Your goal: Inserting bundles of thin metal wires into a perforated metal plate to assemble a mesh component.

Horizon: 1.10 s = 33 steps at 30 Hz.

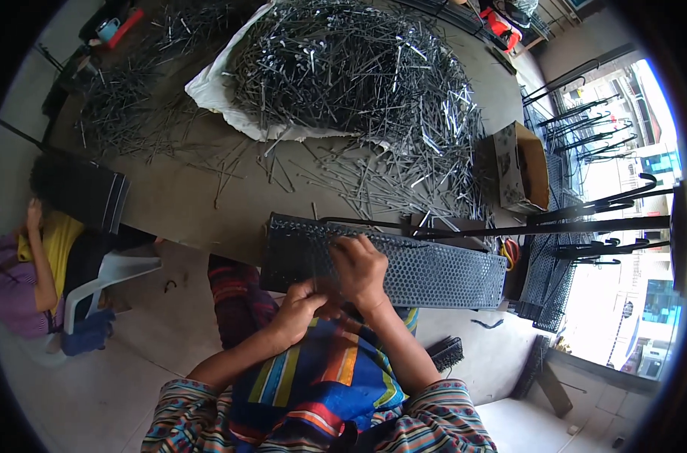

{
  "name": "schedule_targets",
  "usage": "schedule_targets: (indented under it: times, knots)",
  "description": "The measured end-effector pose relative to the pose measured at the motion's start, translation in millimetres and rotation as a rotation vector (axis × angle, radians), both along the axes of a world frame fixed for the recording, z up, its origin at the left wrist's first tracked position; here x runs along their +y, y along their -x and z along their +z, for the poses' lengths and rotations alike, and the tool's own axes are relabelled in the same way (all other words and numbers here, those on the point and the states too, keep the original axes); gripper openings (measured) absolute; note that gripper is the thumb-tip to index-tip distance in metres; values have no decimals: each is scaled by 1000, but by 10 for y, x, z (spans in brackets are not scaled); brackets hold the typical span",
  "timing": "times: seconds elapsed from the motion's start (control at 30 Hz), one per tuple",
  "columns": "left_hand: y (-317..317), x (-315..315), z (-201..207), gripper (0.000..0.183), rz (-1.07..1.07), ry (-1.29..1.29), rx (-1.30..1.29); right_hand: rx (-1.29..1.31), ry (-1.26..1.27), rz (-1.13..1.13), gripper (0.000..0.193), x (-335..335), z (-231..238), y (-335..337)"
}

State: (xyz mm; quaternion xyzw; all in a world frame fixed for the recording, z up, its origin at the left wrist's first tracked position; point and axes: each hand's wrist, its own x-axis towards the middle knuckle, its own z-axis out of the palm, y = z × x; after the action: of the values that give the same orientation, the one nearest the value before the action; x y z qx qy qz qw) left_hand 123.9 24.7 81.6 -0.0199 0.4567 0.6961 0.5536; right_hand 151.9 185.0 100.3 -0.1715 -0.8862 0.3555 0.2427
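The perforated black panel [449, 275] lies with its long axis running from left to right across the person's front, its right end tipped slightly nearer the body. The right hand [362, 273] is the nearer one, raised over the panel's left half with its fingers curled inward; whether it pinches anything cannot be told. The left hand [302, 311] sits just off the panel's near edge, toward its left end, thumb pressed toward the bent fingers, and what lies between them is too blurred to tell. A heap of thin dark strips [343, 75] spreads beyond the panel's far edge, and a cardboard box [507, 175] stands beyond the panel's right end
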Motion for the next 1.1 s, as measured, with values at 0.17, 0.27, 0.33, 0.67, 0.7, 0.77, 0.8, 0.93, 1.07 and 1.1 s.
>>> schedule_targets:
  times: [0.17,0.27,0.33,0.67,0.7,0.77,0.8,0.93,1.07,1.1]
  knots:
    - [31,84,21,16,-121,-38,87,-44,609,-146,27,-38,12,-227]
    - [13,87,-38,14,-112,-12,112,-62,374,-81,36,-12,11,-165]
    - [4,25,-73,14,-80,-1,106,-89,46,-61,34,-42,99,-21]
    - [39,-67,-57,13,-7,0,87,-58,-138,-61,14,-26,18,109]
    - [47,-60,-66,13,-3,-1,85,-28,-79,-82,14,-44,24,80]
    - [56,-39,-87,12,-83,-28,84,-113,247,-47,11,-67,70,-22]
    - [70,-21,-81,12,-87,-33,80,-194,570,-23,8,-70,102,-86]
    - [137,88,-19,11,-233,-68,58,-129,1092,-54,7,-100,146,-189]
    - [201,145,-18,15,-60,56,24,151,847,-221,5,16,62,-164]
    - [220,146,-15,15,-62,58,25,153,849,-223,5,37,27,-150]
